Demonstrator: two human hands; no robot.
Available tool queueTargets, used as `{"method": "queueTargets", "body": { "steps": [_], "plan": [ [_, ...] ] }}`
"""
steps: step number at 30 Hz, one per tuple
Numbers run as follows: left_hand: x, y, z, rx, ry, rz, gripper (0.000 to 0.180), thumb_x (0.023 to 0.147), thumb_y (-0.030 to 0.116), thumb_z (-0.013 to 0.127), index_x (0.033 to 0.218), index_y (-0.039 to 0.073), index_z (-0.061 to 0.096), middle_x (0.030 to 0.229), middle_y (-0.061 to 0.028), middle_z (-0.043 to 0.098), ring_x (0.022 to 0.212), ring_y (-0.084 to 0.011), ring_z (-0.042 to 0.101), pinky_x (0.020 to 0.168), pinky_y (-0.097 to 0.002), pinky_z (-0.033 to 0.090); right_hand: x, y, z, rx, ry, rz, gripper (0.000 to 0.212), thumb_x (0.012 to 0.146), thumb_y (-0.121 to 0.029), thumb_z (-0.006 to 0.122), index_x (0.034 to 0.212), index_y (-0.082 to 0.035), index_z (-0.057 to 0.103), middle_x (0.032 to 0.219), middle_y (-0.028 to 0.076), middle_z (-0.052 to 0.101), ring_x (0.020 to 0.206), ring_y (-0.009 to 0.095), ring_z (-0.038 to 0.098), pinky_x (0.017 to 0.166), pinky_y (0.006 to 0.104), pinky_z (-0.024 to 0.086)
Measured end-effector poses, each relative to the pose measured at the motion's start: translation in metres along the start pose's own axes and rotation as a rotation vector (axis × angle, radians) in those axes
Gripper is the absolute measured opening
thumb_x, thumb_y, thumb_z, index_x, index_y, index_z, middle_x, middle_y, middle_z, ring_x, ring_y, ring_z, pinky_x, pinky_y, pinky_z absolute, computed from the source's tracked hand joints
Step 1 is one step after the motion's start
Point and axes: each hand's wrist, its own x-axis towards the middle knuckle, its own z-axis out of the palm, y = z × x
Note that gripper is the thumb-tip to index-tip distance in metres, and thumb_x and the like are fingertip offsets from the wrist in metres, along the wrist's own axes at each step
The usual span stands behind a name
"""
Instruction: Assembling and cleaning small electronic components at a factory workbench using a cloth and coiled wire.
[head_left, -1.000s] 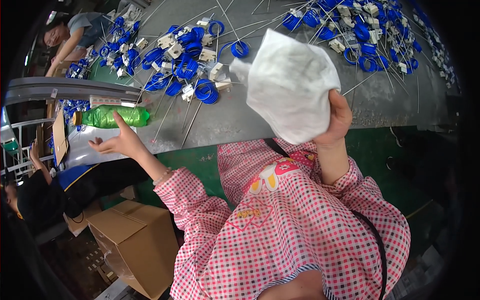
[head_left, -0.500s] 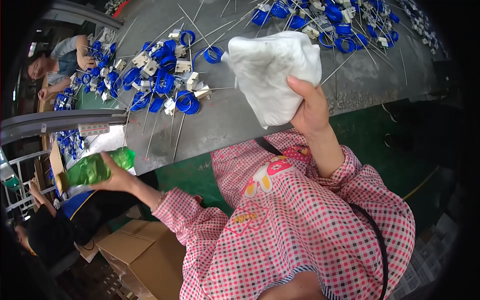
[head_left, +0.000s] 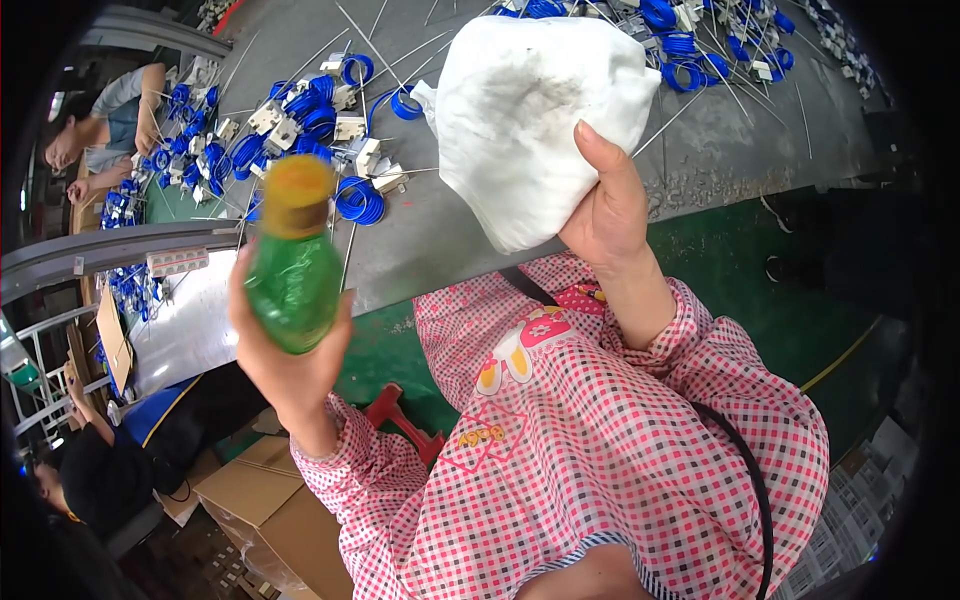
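Observation:
My left hand (head_left: 290,375) is wrapped round a green plastic bottle (head_left: 295,285) with a yellow cap, which I hold upright over the table's near edge; its cap is blurred by motion. In my right hand (head_left: 610,210) is a white cloth (head_left: 530,150) with a grey stain in its middle, spread over the palm with my thumb on top. Behind the bottle lies a heap of coiled blue cables with cream-coloured blocks and thin metal rods (head_left: 360,201). The cloth partly hides a second such heap (head_left: 683,60) farther back.
The grey table (head_left: 400,260) ends just before my body. At the far left a person (head_left: 120,120) sits by more blue coils; another person in dark clothes (head_left: 100,470) is at lower left. Cardboard boxes (head_left: 280,510) and a red stool (head_left: 400,415) stand below on the floor.
My left hand has brought the bottle rightward and turned it from lying sideways to cap up. The cloth has risen slightly and moved a little left, its stained face showing more.

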Motion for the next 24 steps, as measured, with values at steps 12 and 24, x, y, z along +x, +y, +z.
{"method": "queueTargets", "body": {
  "steps": [12, 24],
  "plan": [
    [0.018, 0.02, 0.03, 0.157, -0.33, 0.213, 0.069, 0.054, 0.011, 0.071, 0.115, 0.004, 0.04, 0.086, -0.0138, 0.054, 0.07, -0.028, 0.056, 0.058, -0.0337, 0.046, -0.004, -0.011, -0.002, -0.004, 0.042, -0.131, 0.041, 0.085, -0.018, 0.038, 0.12, 0.001, 0.03, 0.116, 0.014, 0.043, 0.105, 0.024, 0.045, 0.09, 0.037, 0.036],
    [0.026, 0.034, 0.033, 0.244, -0.422, 0.246, 0.073, 0.052, 0.011, 0.07, 0.117, 0.007, 0.039, 0.081, -0.0109, 0.053, 0.067, -0.0261, 0.055, 0.057, -0.0331, 0.045, -0.007, -0.012, 0.003, -0.13, 0.075, -0.236, 0.042, 0.086, -0.023, 0.036, 0.12, 0.002, 0.029, 0.116, 0.014, 0.043, 0.105, 0.022, 0.045, 0.091, 0.0352, 0.035]
  ]
}}
